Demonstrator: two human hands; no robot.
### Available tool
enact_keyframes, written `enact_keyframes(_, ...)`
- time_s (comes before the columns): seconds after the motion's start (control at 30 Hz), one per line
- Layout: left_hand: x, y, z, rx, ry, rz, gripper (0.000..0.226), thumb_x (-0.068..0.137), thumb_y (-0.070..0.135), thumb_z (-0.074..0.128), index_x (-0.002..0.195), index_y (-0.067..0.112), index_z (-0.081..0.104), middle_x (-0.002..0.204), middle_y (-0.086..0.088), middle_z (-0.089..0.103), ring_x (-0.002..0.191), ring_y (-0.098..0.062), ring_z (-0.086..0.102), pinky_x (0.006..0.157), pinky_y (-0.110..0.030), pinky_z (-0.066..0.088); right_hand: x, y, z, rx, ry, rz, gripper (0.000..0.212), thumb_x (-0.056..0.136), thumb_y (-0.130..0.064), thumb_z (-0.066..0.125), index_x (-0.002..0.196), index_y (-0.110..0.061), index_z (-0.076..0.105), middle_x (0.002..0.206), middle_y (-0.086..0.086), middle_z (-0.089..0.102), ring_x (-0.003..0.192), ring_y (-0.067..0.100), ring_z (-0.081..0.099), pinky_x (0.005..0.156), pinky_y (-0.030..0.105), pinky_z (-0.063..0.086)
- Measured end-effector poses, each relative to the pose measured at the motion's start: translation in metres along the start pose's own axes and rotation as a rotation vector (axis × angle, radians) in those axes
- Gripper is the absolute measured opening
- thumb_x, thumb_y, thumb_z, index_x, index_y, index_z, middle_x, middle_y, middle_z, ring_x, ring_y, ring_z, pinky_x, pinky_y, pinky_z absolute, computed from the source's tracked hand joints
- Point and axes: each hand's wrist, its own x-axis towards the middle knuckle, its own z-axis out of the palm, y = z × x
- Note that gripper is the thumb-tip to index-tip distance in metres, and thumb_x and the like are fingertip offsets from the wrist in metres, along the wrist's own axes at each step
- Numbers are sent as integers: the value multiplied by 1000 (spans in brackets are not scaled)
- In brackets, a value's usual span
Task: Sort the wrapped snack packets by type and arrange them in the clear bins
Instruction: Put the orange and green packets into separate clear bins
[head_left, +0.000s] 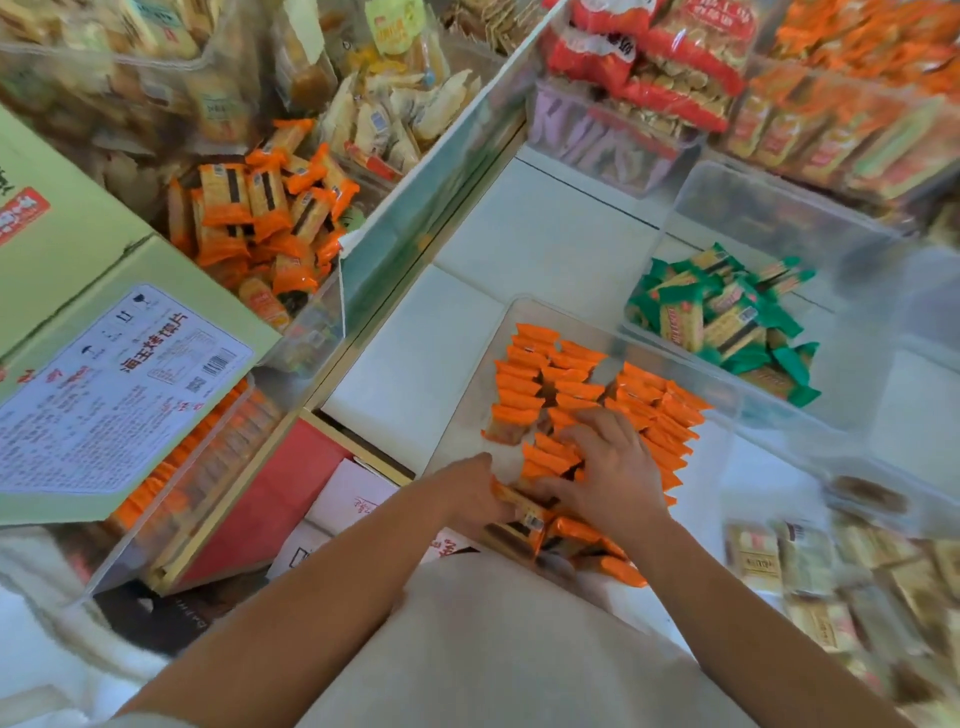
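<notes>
Orange packets (563, 387) in rows fill near clear bin (467, 410) | green packets (727, 322) in far clear bin (753, 208) | right hand (610, 467) fingers (589, 422) spread flat on rows | left hand (465, 493) grip cannot tell

Left grip (467, 493), right grip (608, 467) close together; right palm-down, splayed.

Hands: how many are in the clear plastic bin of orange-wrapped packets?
2. The left hand grips orange-wrapped packets at the near-left of the clear plastic bin; the right hand lies spread over the rows just beside it. Neither is hidden.
</notes>
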Motion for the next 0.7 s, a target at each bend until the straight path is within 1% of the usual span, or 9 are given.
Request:
enact_keyframes(0.07, 2, 1, -2, -51, -36, -6, 75, 89, 45, 76, 146, 16, 37, 140, -8, 54, 123, -26, 54, 99, -34, 46, -5, 7, 2, 44, 22, -13, 69, 57, -63, 90, 114, -29, 71, 127, -6, 59, 126, 23, 54, 85, 42, 58)
enact_keyframes(0.1, 2, 1, -3, -56, -38, -10, 78, 88, 44, 78, 147, 17, 36, 141, -8, 52, 125, -26, 53, 102, -35, 47, -8, 10, 3, 59, 35, -32, 69, 58, -62, 90, 114, -28, 71, 128, -6, 59, 127, 23, 54, 84, 42, 59)
enact_keyframes(0.17, 3, 1, -3, -44, -19, -29, 86, 83, 43, 82, 151, 18, 35, 143, -9, 48, 127, -27, 52, 107, -40, 48, -10, 14, 3, 75, 55, -60, 68, 62, -61, 89, 117, -26, 70, 131, -4, 59, 130, 23, 53, 84, 41, 59)
enact_keyframes(0.27, 4, 0, 0, -75, 30, -42, 92, 79, 40, 86, 152, 18, 35, 143, -9, 45, 127, -26, 52, 106, -39, 50, -10, 14, 4, 63, 55, -43, 68, 62, -63, 88, 117, -26, 70, 131, -5, 58, 129, 23, 52, 83, 41, 59)
enact_keyframes(0.4, 0, 3, -1, -172, 58, 1, 75, 79, 29, 88, 141, 21, 46, 132, -3, 54, 115, -19, 54, 99, -33, 51, -7, 10, 4, 58, 26, -6, 68, 59, -62, 89, 115, -28, 70, 130, -7, 57, 128, 21, 51, 84, 40, 58)
enact_keyframes(0.5, -13, 9, -8, -192, 100, 54, 62, 78, 28, 88, 127, 29, 49, 116, 2, 55, 104, -16, 56, 86, -29, 53, -7, 11, 2, 71, 23, 4, 67, 60, -62, 89, 116, -30, 69, 131, -10, 56, 129, 18, 49, 85, 36, 56)
enact_keyframes(0.57, -28, 14, -19, -102, 168, 146, 60, 79, 31, 85, 125, 31, 46, 107, 5, 57, 97, -16, 58, 80, -31, 53, -5, 10, 0, 66, 12, 9, 67, 60, -61, 89, 116, -31, 69, 131, -11, 56, 129, 16, 47, 86, 35, 54)
enact_keyframes(0.63, -40, 17, -30, 83, 281, 262, 66, 82, 37, 81, 134, 32, 41, 109, 5, 62, 97, -20, 61, 81, -35, 54, -3, 9, 0, 56, -8, 10, 67, 60, -60, 89, 117, -30, 70, 129, -10, 56, 129, 16, 46, 89, 36, 54)
enact_keyframes(0.7, -42, 17, -39, 298, 405, 349, 64, 87, 34, 76, 141, 30, 40, 110, -2, 63, 98, -23, 62, 75, -32, 47, -1, 9, -2, 48, -22, 5, 65, 60, -59, 89, 115, -29, 70, 127, -10, 57, 127, 18, 46, 90, 39, 55)
